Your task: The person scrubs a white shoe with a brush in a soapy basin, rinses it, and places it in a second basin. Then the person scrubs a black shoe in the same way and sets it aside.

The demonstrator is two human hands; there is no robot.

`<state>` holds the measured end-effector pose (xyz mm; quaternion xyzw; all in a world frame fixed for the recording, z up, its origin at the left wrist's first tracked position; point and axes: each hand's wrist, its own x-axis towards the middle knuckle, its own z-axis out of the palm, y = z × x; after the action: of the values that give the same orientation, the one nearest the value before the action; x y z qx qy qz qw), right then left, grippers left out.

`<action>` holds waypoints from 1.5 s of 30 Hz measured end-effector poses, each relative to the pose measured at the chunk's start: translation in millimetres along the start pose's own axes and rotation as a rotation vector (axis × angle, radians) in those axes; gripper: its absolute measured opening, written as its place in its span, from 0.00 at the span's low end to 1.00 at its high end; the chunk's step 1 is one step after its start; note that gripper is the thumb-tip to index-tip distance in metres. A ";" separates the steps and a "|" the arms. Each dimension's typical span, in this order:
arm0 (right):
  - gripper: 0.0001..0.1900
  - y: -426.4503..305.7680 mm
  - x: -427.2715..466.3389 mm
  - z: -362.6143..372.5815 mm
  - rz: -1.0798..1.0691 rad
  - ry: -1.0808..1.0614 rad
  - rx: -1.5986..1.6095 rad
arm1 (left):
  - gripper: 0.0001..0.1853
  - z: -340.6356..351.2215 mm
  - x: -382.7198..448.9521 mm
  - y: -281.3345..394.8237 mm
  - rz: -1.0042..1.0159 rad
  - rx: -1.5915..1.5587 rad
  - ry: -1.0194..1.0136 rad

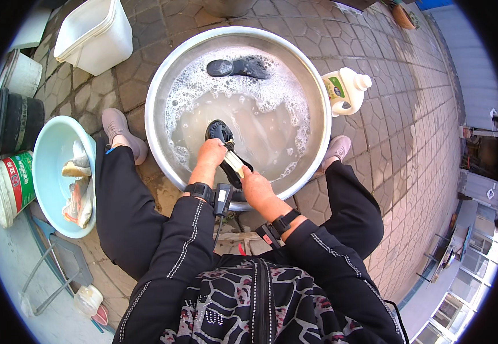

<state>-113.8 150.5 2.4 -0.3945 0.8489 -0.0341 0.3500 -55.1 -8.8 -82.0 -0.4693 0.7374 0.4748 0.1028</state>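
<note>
A wide metal basin (154,86) of cloudy, sudsy water lies before me. My left hand (213,153) grips a black shoe (219,130) at its side, above the water in the near half of the basin. In my right hand (255,187) is a pale, whitish brush (233,163), laid along the opening of that shoe; its bristles are hidden. A second black shoe (251,68) floats sole up among the foam at the far side. Something dark (239,197) shows by the near rim, mostly hidden behind my right hand.
A white detergent jug (347,92) is against the basin's right side. To the left, a light blue plastic basin (42,172) holds several shoes (78,193). Beyond it are a white tub (103,47), a black bucket (19,124) and a labelled paint bucket (10,185). Paving bricks surround me.
</note>
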 end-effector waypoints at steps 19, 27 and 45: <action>0.19 16.2 43.4 -12.0 0.236 -0.521 1.650 | 0.46 32.7 -14.9 -28.4 -0.265 -1.649 -0.195; 0.22 17.0 50.6 -22.3 0.284 -0.268 1.133 | 0.43 32.7 -18.2 -18.8 -0.297 -1.521 -0.315; 0.19 24.9 66.6 -21.5 0.333 -0.499 1.063 | 0.39 42.1 -12.1 -23.2 -0.459 -1.377 -0.294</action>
<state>-172.7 116.7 -27.5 -0.0238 0.6583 -0.3044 0.6880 -42.6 29.4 -111.0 -0.5016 0.1346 0.8543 -0.0204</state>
